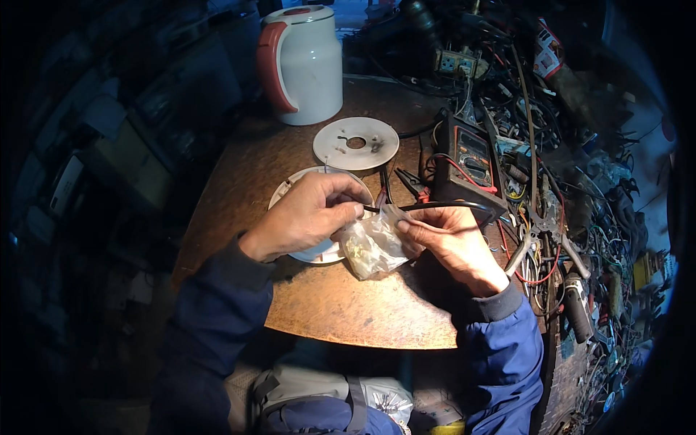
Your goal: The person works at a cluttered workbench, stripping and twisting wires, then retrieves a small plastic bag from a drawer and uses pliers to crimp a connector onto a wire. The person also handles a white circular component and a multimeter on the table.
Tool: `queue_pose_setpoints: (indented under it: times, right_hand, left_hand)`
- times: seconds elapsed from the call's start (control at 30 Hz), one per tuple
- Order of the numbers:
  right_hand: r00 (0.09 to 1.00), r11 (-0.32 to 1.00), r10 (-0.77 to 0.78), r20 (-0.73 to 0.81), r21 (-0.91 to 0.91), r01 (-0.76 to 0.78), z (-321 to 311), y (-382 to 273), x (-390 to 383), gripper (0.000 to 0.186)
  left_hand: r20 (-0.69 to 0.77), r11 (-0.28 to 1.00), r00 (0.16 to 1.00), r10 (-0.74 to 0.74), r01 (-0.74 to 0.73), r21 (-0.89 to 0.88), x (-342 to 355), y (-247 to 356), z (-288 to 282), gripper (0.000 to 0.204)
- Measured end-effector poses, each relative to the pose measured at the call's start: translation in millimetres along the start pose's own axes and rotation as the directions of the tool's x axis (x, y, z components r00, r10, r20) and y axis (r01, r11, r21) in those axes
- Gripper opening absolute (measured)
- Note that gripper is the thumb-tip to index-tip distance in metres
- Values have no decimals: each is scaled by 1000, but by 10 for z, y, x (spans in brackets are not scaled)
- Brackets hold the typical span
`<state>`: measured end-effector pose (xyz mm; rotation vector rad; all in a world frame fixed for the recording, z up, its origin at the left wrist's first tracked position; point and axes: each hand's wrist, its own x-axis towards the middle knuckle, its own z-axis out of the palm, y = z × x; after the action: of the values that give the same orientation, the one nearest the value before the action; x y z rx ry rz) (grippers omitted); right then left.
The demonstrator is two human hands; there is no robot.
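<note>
Two bare hands with a crinkled plastic bag and a black cord above a worn table

The bag (pixel 373 250) is thin, cloudy and wrinkled, a loose, crumpled pouch with something pale yellowish inside. The cord (pixel 460 204) is smooth, dark and round. The table (pixel 348 312) is brown, scuffed and mottled, its near edge curved by the lens. A flat white disc (pixel 335 149) with a central hole and dark smudges lies beyond the hands; a round white dish (pixel 315 255) sits partly hidden under the left one. Behind stands a glossy white kettle (pixel 315 76) with a red handle. To the right are a boxy dark meter (pixel 473 156) and a heap of tangled wires (pixel 594 254).

The left hand (pixel 304 214) is pinched closed, thumb against forefinger, on the cord; the bag touches its fingertips. The right hand (pixel 455 243) pinches the bag's upper right edge under its thumb, the cord crossing its fingers.

The bag hangs between the hands, over the table, its closed bottom pointing toward the wearer. The cord's long axis runs left to right, bending down at the right.
</note>
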<state>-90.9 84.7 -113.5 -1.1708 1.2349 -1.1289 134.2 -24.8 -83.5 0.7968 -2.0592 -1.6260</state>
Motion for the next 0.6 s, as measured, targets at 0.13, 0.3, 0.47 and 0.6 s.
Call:
queue_pose_setpoints:
  times: [0.13, 0.3, 0.47, 0.6]
  right_hand:
    - [999, 999, 27, 22, 25, -28, -13, -12, -29, 16]
    - [998, 980, -17, 56, 198, 5, 63, -73, -97, 20]
    - [991, 952, 2, 131, 304, -42, 90, -37, -114, 30]
    - [982, 935, -108, 156, 352, 47, 130, -96, -129, 30]
  left_hand:
    - [82, 984, 996, 19, -4, -176, -39, 29, -4, 17]
    - [166, 992, 986, -31, 50, -114, -89, 55, 122, 32]
    - [107, 997, 992, 73, -72, -14, -57, 24, 184, 32]
    - [87, 990, 994, 60, -48, -133, -67, 1, 156, 20]
